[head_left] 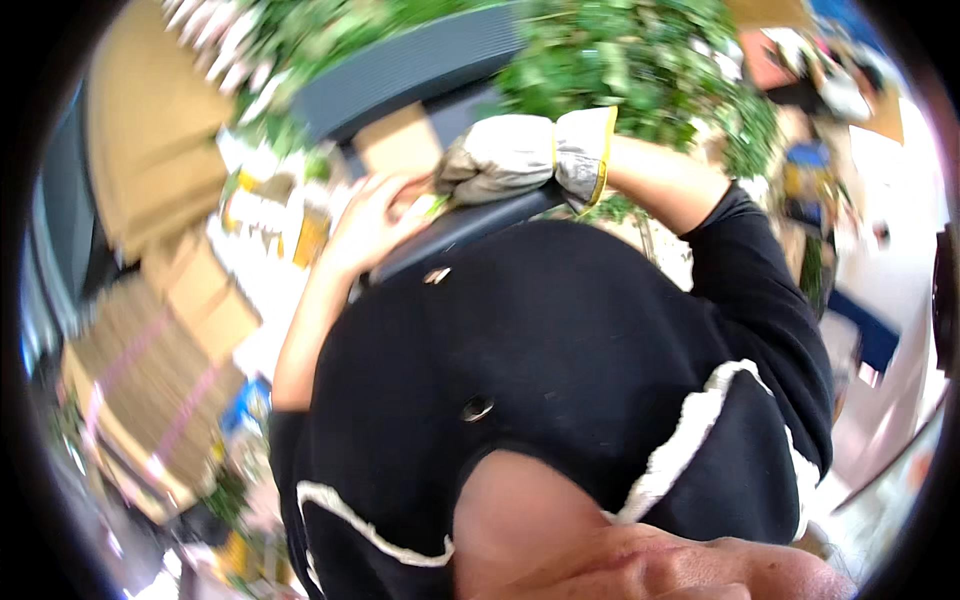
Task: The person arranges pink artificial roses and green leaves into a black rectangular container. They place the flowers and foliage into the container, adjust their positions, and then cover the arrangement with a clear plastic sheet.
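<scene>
Just above my black-shirted torso, my left hand is bare, its fingers curled at a small yellow-green piece, too blurred to name. Touching or very near it, my right hand wears a white glove with a yellow-edged cuff and greyed fingers, which are curled; whatever they grip is hidden. Both hands are at a dark padded-looking edge that runs across in front of my body. A small tan cardboard piece lies just beyond them.
A grey ribbed strip crosses the top, with leafy greenery beside it and pale pink flowers at upper left. Cardboard sheets and a strapped cardboard stack fill the left. Assorted items line the right.
</scene>
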A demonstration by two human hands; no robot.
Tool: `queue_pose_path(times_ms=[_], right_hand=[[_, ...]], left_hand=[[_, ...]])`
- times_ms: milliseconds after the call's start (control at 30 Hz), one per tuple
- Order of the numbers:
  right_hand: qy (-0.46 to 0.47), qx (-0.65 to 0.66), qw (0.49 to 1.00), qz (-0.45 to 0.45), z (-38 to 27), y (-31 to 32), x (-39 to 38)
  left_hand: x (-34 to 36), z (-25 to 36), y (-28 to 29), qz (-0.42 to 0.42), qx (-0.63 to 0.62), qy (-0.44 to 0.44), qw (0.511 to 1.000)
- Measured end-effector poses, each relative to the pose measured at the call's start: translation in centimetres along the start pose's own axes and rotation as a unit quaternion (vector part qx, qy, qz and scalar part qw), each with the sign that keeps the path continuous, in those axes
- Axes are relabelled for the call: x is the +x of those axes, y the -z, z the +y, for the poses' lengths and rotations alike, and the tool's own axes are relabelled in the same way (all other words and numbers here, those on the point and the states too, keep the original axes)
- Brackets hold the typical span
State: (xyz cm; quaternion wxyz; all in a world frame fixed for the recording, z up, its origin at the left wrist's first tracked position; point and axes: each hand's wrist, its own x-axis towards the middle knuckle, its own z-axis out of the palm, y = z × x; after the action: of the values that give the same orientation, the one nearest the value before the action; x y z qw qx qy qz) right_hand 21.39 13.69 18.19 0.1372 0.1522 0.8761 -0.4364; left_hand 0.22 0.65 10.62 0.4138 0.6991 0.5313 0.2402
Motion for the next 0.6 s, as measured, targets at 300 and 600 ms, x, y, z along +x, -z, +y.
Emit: queue_pose_path(times_ms=[300,600], right_hand=[[-0.299,-0.205,0.926,0.102,2.1,0.4,-10.0],[-0.333,-0.175,0.919,0.121,0.5,-2.2,-10.1]], left_hand=[[0.3,0.2,-0.2,0.015,-0.039,-0.026,0.999],[-2.0,-0.4,0.3,0.035,-0.149,0.039,0.988]])
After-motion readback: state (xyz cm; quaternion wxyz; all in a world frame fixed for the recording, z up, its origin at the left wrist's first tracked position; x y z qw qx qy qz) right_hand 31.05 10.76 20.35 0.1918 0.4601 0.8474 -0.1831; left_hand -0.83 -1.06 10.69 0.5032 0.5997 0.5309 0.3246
